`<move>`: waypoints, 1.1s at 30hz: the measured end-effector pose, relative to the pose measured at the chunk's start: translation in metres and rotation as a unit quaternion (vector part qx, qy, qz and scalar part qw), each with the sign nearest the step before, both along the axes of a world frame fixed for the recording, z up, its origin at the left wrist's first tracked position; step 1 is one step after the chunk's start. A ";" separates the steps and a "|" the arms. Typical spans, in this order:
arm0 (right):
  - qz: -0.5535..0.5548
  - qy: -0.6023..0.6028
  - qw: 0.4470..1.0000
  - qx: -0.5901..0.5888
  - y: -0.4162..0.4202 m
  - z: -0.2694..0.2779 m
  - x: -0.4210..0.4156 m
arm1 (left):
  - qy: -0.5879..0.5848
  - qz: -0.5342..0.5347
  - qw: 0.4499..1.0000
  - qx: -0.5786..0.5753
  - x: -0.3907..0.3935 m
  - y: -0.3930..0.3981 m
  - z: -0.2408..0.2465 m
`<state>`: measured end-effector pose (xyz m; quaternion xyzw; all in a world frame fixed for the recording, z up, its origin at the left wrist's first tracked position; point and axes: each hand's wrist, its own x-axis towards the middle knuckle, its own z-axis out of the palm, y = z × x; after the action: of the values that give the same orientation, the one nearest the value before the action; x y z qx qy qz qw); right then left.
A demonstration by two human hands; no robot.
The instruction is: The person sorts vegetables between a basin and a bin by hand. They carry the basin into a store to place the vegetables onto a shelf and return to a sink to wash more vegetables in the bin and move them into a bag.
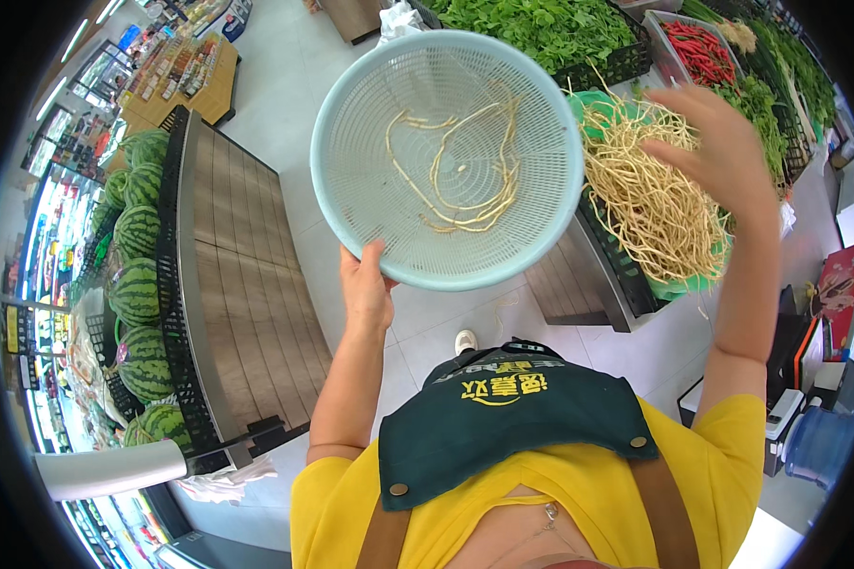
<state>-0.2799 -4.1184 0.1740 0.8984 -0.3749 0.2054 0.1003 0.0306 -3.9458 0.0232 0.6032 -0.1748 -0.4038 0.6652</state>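
My left hand [368,288] grips the near-left rim of a round pale blue plastic colander [356,178] held tilted in front of me. A few long, thin, pale yellow root-like strands [480,218] lie looped inside it, with small broken bits. To the right, my right hand [715,146] is raised over a heap of similar strands [655,199], fingers apart and slightly blurred, with nothing visible in it. That heap rests on green plastic [683,286] in a black crate [612,245].
Leafy greens [541,28] and red chillies [697,53] fill containers at the far right. Striped watermelons [136,288] line a wood-panelled display stand [245,299] on the left. Grey floor tiles [427,348] run between the stands. A blue water bottle [822,448] is at lower right.
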 end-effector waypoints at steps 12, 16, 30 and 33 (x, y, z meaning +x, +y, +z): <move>0.179 0.120 0.977 -0.003 -0.059 -0.087 0.146 | -0.012 -0.065 0.993 -0.101 -0.015 -0.048 0.049; 0.106 0.299 0.942 0.106 -0.051 -0.072 0.095 | -0.011 -0.084 0.992 -0.097 -0.016 -0.060 0.058; 0.089 0.198 0.920 0.325 -0.053 -0.049 0.023 | -0.018 -0.165 0.981 -0.096 -0.058 -0.118 0.080; 0.089 0.082 0.967 0.225 -0.063 -0.005 0.010 | -0.023 -0.172 0.981 -0.086 -0.055 -0.126 0.074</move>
<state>-0.2702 -4.1819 0.1690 0.9412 -0.3208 0.0498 -0.0930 -0.0247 -4.0720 0.0975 0.5135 -0.3249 -0.4818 0.6314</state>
